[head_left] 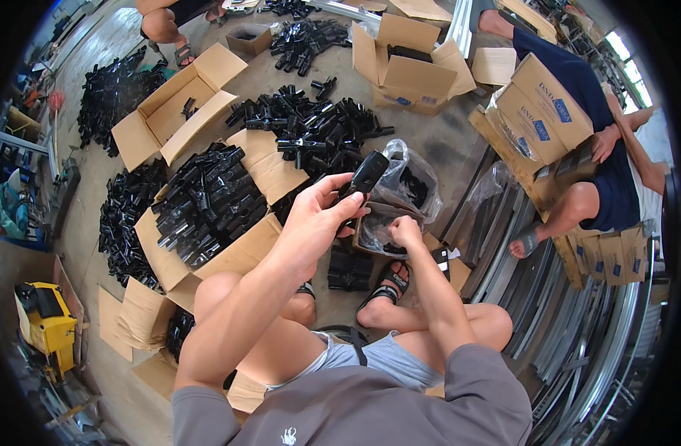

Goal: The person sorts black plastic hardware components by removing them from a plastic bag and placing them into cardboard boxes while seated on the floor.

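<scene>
Raised in front of me, my left hand grips a glossy black bracket-like part with its fingers and thumb. My right hand is closed over a small carton lined with clear plastic; its fingers are curled, and whatever they hold is hidden. Behind that carton stands a clear plastic bag with small black pieces inside. Several black parts lie in a block on the floor between my feet. To the left, a large open carton is packed with similar black parts.
Loose black parts are heaped beyond my hands. An open carton and another open box stand further off. On the right, a person's hand rests near a carton; long metal profiles lie nearby. A yellow machine stands left.
</scene>
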Demonstrator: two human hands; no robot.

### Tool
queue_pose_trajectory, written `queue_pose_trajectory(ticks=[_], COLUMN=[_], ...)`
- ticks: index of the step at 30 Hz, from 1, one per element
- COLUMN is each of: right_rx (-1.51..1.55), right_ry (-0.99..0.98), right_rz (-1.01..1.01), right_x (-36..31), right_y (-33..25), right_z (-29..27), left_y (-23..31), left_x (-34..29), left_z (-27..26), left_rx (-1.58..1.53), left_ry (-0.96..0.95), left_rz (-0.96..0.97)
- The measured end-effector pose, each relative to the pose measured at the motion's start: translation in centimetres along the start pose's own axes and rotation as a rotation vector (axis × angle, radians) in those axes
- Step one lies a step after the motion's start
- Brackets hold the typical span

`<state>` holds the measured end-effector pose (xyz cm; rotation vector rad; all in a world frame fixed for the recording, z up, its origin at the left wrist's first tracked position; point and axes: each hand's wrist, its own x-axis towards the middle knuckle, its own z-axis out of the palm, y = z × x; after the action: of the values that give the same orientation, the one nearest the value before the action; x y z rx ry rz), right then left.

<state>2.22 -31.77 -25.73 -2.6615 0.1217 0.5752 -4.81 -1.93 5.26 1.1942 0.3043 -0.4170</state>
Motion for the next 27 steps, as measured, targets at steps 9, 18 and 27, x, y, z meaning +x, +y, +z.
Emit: queue_pose_trajectory(ticks=[9, 18, 27], right_rx=[-0.221, -0.197, 1.314], right_ry=[-0.045, -0.218, 0.260], right_rz=[0.135, 0.116, -0.195], right_x=[0.2, -0.3, -7.2], right_y=[1.8, 1.9, -10.5], right_z=[6.4, 4.7, -6.7], left_y=[0.3, 0.8, -0.4], left_x=[0.2, 0.1, 0.9], left_z=[-0.2, -0.2, 0.4], left_rx=[0.004, 0.010, 0.145], left_ry=[-0.015, -0.013, 0.131], left_rz=[0.051, 0.061, 0.293])
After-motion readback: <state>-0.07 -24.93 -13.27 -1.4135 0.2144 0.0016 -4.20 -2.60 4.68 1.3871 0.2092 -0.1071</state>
